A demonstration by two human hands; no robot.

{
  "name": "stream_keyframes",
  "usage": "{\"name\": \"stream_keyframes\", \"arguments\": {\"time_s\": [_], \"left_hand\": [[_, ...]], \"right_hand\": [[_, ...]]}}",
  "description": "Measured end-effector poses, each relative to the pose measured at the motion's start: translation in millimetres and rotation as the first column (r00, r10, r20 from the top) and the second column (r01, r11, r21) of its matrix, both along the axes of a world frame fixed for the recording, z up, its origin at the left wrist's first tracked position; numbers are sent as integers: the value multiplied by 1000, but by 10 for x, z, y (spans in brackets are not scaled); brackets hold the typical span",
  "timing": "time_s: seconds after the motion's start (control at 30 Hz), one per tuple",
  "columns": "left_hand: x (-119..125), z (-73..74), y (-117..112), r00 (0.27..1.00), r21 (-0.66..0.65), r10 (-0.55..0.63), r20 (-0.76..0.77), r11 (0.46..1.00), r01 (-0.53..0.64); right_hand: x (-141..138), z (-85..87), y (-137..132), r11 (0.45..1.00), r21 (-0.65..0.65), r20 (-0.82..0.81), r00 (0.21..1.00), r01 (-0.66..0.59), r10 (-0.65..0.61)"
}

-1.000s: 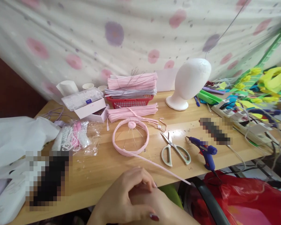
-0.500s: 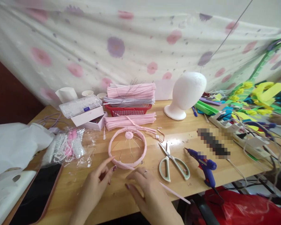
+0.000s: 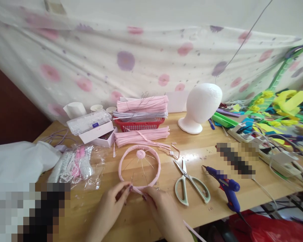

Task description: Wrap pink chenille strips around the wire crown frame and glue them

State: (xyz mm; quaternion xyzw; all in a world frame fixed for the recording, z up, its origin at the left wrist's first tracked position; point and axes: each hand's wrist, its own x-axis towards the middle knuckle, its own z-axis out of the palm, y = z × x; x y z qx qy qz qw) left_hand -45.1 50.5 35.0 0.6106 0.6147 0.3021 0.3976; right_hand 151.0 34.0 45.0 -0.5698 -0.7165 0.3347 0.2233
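Note:
A pink-wrapped ring (image 3: pixel 157 161) lies near the middle of the table, with thin wires and a small pink disc (image 3: pixel 140 154) inside it. On the ring's near edge, my left hand (image 3: pixel 114 197) pinches the wrapped rim between thumb and fingers. Just to the right, my right hand (image 3: pixel 162 205) is closed on a pink strip (image 3: pixel 137 190) against the same edge. The strip's loose tail (image 3: pixel 192 230) comes out below my right wrist and runs over the table's front edge. My right fingertips are partly hidden behind the hand.
Scissors (image 3: pixel 184 174) lie partly spread right of the ring, beside a blue glue gun (image 3: pixel 223 185). Behind are pink strips (image 3: pixel 143 136), a red basket (image 3: pixel 141 125) and a white foam head (image 3: pixel 203 104). Bagged beads (image 3: pixel 75 164) lie left; a power strip (image 3: pixel 277 161) lies right.
Both hands have come together at the ring's near edge. My left fingers have closed on the rim, and my right hand has moved up to it along the strip. The view has shifted slightly.

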Motion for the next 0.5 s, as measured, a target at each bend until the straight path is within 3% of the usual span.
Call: {"name": "stream_keyframes", "arguments": {"time_s": [0.1, 0.2, 0.4, 0.5], "left_hand": [[-2, -63, -17, 996, -36, 3, 86, 999, 0], [-60, -103, -19, 982, -62, 81, 169, 996, -71], [-113, 2, -113, 883, -152, 313, 350, 949, -276], [-126, 37, -207, 855, -190, 359, 375, 932, -308]], "right_hand": [[-12, -54, 41, 998, 56, 18, 1000, -12, 11], [-27, -44, 69, 996, 81, 42, 999, -26, 23], [-88, -6, 64, 994, 84, -23, 997, -65, 67], [-110, -38, 37, 992, 85, -52, 993, -97, 102]]}}
